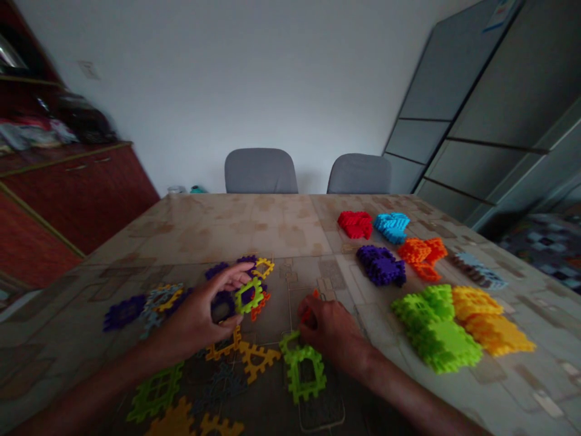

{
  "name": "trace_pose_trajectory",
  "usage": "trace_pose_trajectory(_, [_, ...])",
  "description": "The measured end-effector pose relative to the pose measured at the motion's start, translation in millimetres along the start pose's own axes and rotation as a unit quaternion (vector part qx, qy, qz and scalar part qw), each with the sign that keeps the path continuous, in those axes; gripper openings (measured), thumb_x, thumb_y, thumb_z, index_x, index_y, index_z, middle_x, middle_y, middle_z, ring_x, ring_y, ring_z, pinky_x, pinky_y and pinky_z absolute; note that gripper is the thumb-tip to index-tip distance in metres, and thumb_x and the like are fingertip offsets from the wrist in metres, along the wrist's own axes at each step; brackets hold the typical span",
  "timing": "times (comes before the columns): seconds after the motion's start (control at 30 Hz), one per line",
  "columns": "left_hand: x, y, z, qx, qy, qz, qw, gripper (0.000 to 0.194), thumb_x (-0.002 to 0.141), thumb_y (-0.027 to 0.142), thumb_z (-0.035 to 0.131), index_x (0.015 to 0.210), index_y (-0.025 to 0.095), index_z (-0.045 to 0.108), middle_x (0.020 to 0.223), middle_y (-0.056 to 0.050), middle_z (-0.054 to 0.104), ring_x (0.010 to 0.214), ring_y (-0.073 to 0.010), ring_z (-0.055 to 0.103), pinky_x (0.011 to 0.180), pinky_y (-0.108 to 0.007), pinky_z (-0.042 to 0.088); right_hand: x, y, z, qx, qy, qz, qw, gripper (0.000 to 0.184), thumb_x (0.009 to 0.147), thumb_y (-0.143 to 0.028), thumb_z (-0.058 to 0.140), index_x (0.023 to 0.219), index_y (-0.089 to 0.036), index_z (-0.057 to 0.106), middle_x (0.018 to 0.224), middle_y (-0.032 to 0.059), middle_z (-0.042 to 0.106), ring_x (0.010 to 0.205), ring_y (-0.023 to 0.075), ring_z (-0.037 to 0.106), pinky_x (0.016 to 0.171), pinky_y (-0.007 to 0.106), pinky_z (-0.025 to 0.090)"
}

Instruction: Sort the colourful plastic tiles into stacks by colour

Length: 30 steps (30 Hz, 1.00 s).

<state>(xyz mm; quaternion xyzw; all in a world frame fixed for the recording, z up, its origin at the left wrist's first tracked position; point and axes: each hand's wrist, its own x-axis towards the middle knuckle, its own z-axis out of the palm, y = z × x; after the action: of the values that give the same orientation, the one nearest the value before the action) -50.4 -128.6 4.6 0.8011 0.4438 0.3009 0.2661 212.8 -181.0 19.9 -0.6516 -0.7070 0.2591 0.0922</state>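
My left hand (pixel 200 318) hovers over loose toothed plastic frames on the table, fingers curled. Its fingertips touch a lime green frame (pixel 249 295) lying on purple and orange pieces. My right hand (pixel 329 330) is closed in a pinch on a small orange piece (pixel 311 304), just above another lime green frame (pixel 303 370). Yellow-orange frames (pixel 254 356) lie between my two hands. A purple frame (pixel 123 311) lies further left.
Sorted piles sit on the right of the table (pixel 236 230): red (pixel 355 223), blue (pixel 391 226), purple (pixel 381 265), orange (pixel 423 254), lime green (pixel 433 327), yellow (pixel 492 324). Two grey chairs (pixel 261 171) stand behind. A red cabinet is left, grey cabinets right.
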Motion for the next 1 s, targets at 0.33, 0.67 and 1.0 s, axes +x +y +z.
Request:
trace_pose_trajectory(0.33, [-40.6, -7.9, 17.5, 0.04, -0.015, 0.027, 0.999, 0.077, 0.081, 0.023, 0.062, 0.151, 0.038, 0.036, 0.139, -0.003, 0.062, 0.124, -0.0269, 0.063, 0.112, -0.042, 0.047, -4.9, -2.5, -2.4, -0.013, -0.003, -0.01, 1.0, 0.017, 0.086, -0.021, 0.066, 0.102, -0.019, 0.072, 0.083, 0.004, 0.076, 0.075, 0.0189, 0.068, 0.07, 0.029, 0.042])
trace_pose_trajectory(0.67, [-47.3, 4.6, 21.7, 0.103, 0.004, 0.106, 0.989, 0.076, 0.079, 0.019, 0.061, 0.148, 0.042, 0.041, 0.139, 0.0, 0.064, 0.123, -0.0251, 0.065, 0.108, -0.032, 0.05, -0.3, 0.1, -0.7, -0.027, -0.001, -0.011, 1.0, 0.02, 0.086, -0.014, 0.061, 0.101, -0.02, 0.072, 0.084, 0.0033, 0.077, 0.075, 0.0177, 0.068, 0.073, 0.029, 0.043])
trace_pose_trajectory(1.0, [-59.9, 16.8, 20.0, 0.155, -0.063, 0.108, 0.98, 0.077, 0.08, 0.012, 0.053, 0.151, 0.039, 0.039, 0.147, 0.002, 0.059, 0.132, -0.0225, 0.059, 0.109, -0.036, 0.05, -4.1, -4.1, 2.1, -0.046, -0.013, -0.018, 0.999, 0.023, 0.082, -0.014, 0.065, 0.103, -0.02, 0.071, 0.083, 0.0037, 0.075, 0.083, 0.0217, 0.069, 0.088, 0.036, 0.042])
